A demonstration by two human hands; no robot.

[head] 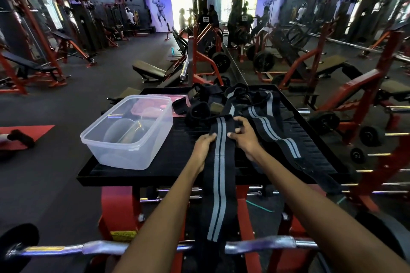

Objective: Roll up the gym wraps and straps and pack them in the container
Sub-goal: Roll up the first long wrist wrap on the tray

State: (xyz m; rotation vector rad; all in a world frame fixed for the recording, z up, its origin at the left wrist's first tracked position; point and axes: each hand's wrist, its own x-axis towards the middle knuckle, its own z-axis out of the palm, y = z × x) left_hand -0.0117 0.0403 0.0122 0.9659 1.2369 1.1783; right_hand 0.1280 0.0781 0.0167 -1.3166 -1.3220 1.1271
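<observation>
Pinching the wrap's [218, 162] edges at frame centre, both hands [205, 146] [243, 137] flatten it for rolling toward the tub [131, 137].

a long black wrap [218, 162] (two grey stripes) lies unrolled, hanging off the counter's [168, 150] near edge; more wraps [264, 117] sit heaped beside the clear empty container [131, 133].
</observation>
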